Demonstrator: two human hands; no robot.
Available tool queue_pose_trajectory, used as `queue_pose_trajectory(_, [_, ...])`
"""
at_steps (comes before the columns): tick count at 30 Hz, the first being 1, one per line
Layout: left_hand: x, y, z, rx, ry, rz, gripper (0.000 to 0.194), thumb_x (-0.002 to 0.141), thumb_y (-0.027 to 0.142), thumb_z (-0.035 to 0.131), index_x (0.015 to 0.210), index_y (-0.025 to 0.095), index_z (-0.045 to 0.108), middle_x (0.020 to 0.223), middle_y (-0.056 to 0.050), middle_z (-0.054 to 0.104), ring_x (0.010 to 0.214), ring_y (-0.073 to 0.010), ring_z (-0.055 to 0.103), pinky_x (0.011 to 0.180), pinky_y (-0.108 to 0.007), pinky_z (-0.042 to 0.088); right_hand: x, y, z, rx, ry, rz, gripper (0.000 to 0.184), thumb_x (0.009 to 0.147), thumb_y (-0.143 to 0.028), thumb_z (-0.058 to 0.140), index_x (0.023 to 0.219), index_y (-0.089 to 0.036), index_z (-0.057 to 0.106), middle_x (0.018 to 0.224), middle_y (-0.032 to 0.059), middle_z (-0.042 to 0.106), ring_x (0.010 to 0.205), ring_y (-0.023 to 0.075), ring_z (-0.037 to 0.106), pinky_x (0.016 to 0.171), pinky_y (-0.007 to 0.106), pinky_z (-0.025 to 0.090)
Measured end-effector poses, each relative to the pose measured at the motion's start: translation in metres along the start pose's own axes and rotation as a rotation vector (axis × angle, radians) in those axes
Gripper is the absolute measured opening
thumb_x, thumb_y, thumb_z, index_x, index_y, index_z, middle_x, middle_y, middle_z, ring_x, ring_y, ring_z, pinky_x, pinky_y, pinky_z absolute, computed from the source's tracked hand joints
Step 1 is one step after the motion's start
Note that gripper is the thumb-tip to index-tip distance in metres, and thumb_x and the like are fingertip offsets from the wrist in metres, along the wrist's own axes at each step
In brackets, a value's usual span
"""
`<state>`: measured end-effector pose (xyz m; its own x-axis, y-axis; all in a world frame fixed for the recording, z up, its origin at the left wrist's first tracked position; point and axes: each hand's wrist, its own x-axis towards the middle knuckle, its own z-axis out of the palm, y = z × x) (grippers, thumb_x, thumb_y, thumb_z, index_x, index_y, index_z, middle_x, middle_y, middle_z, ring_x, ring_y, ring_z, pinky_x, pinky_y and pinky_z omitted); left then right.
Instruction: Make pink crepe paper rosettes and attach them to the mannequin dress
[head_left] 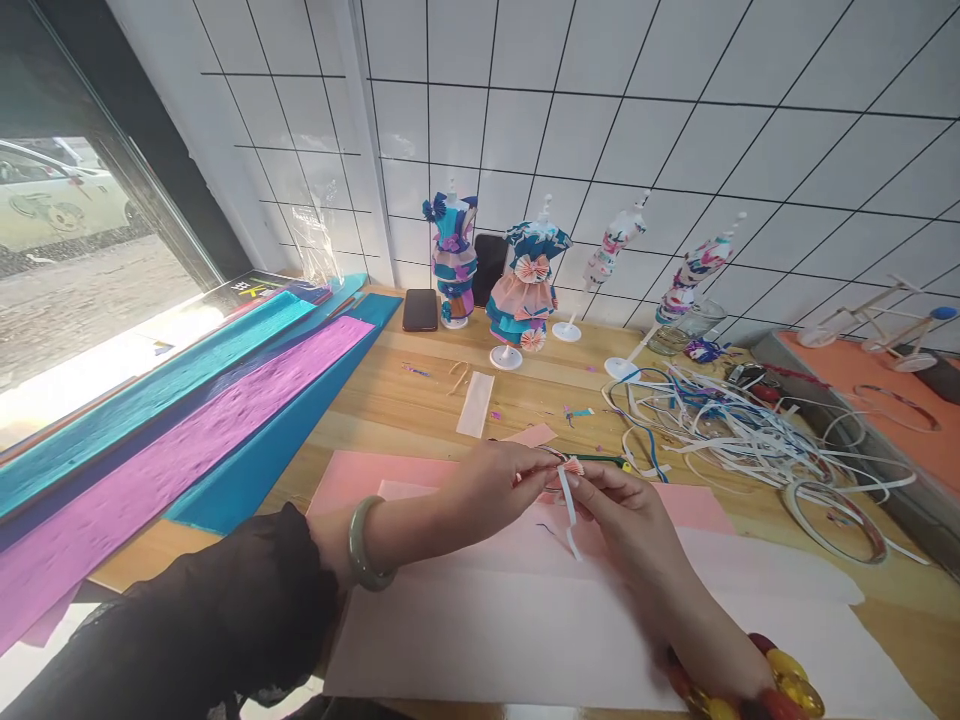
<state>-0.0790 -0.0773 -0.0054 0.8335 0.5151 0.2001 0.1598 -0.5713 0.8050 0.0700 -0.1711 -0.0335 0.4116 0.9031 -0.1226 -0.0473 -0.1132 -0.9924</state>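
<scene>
My left hand (506, 490) and my right hand (619, 500) meet above the pink and white paper sheets (487, 630). Between their fingertips is a small pleated piece of pink paper (572, 467), pinched from both sides. A narrow white strip (568, 500) hangs down from it between the hands, its lower end loose. Just behind the fingers lies a dark green tool (619, 461), mostly hidden by the right hand, so its kind cannot be made out. A pink paper scrap (532, 435) rests beyond the left hand.
Several small dress forms in crepe paper (525, 285) stand along the tiled wall. A tangle of white and blue strips (720, 425) lies right, beside a tape roll (832, 522). Long crepe paper sheets (225, 420) cover the left. A phone (420, 310) lies at the back.
</scene>
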Motion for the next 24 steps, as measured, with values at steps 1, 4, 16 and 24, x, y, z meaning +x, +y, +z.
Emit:
queue_pose_trajectory(1, [0.000,0.000,0.000,0.012,-0.003,0.006,0.031,0.087,0.021,0.037,0.095,0.022,0.066,0.076,0.001,0.066,0.065,-0.0091,0.052,0.059,-0.019,0.034,0.000,0.000,0.000,0.028,0.000,0.012,0.021,0.067,-0.039,0.070,0.077,-0.020,0.071,0.060,0.0005,0.060,0.053,0.0107,0.045,0.050,0.024,0.036])
queue_pose_trajectory(4, [0.000,0.002,-0.001,0.008,-0.017,0.021,0.030,0.086,0.018,0.037,0.096,0.021,0.065,0.078,0.001,0.066,0.067,-0.0091,0.053,0.060,-0.019,0.035,0.002,0.000,-0.001,0.130,0.001,0.035,0.018,0.068,-0.036,0.070,0.080,-0.022,0.072,0.061,0.0004,0.061,0.052,0.0107,0.046,0.054,0.026,0.039])
queue_pose_trajectory(16, [-0.001,0.000,0.003,0.183,0.088,0.072,0.024,0.084,0.025,0.043,0.083,0.018,0.065,0.068,0.000,0.064,0.061,-0.0092,0.054,0.054,-0.020,0.034,-0.001,-0.001,0.005,0.179,0.016,0.102,0.022,0.059,-0.036,0.077,0.079,-0.026,0.075,0.071,0.0019,0.070,0.063,0.0147,0.059,0.061,0.027,0.045])
queue_pose_trajectory(24, [0.000,-0.012,0.008,0.320,0.096,0.121,0.021,0.082,0.021,0.043,0.074,0.017,0.061,0.062,-0.001,0.060,0.058,-0.0110,0.053,0.054,-0.022,0.033,-0.003,-0.005,0.011,0.213,0.047,0.158,0.024,0.054,-0.037,0.079,0.076,-0.028,0.075,0.075,0.0022,0.071,0.078,0.0187,0.062,0.073,0.030,0.047])
